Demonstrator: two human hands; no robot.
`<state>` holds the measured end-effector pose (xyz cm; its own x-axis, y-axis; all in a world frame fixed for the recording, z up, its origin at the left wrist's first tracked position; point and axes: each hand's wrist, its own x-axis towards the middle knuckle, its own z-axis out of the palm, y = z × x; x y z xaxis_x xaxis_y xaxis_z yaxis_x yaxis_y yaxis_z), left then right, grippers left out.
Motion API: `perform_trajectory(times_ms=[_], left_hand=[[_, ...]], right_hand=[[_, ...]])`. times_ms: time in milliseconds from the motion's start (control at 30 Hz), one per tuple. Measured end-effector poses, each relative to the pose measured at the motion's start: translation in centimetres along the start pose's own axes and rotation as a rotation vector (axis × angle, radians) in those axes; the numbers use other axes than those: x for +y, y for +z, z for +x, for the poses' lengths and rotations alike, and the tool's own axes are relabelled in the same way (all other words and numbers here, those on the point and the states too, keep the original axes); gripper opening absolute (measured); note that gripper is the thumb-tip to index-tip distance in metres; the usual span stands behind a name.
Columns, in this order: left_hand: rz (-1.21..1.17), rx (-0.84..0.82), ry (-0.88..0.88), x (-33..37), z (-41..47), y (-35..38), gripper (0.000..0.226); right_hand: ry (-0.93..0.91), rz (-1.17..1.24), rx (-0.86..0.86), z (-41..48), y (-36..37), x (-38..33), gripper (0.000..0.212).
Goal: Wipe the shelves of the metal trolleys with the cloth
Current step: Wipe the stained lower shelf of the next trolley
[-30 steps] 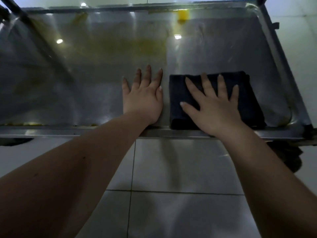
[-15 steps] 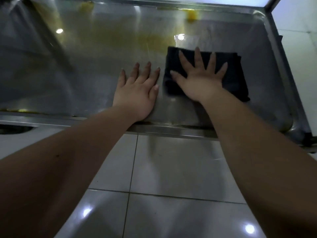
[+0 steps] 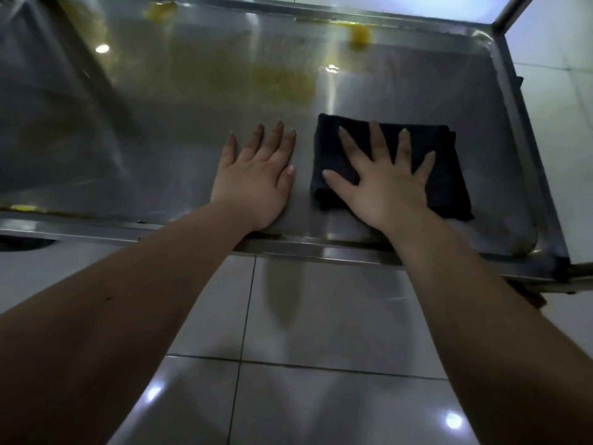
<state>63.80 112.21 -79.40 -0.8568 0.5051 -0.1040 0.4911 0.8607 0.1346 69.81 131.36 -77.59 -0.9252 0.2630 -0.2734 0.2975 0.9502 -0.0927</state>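
Dark folded cloth (image 3: 449, 184), a soft square, lies flat on the shiny stainless-steel trolley shelf (image 3: 160, 139), toward the shelf's right end and close to its near rim. My right hand (image 3: 385, 187) rests on top of it, fingers spread wide and straight, palm pressing down. My left hand (image 3: 256, 178) lies flat on the shelf's bare metal just left of the cloth, fingers straight and close together. Yellowish smeared stains (image 3: 282, 81) mark the shelf's far half, apart from the cloth. The cloth looks light and limp. I judge it would bunch if pinched, so a flat palm over its middle should slide it best across the slick steel.
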Motion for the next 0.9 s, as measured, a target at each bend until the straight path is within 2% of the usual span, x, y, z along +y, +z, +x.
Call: perform_trajectory(times_ms=[267, 400, 633, 733, 900], left_hand=[[-0.019, 0.040, -0.011, -0.9, -1.2, 0.0, 0.056], [-0.014, 0.046, 0.004, -0.8, -1.7, 0.1, 0.057], [0.001, 0.048, 0.002, -0.1, -1.8, 0.3, 0.057], [0.018, 0.027, 0.007, 0.2, -1.8, 0.1, 0.057], [0.001, -0.012, 0.009, -0.7, -2.3, 0.0, 0.058]], right_hand=[[-0.022, -0.010, -0.033, -6.1, 2.1, -3.9, 0.075], [-0.028, 0.028, -0.006, -6.9, 2.0, -2.4, 0.073], [0.180, 0.051, -0.083, -8.0, 1.0, 3.2, 0.074], [0.182, 0.064, -0.070, -8.0, 1.4, 0.1, 0.075], [0.018, 0.050, -0.084, -8.4, 2.5, -6.1, 0.077]])
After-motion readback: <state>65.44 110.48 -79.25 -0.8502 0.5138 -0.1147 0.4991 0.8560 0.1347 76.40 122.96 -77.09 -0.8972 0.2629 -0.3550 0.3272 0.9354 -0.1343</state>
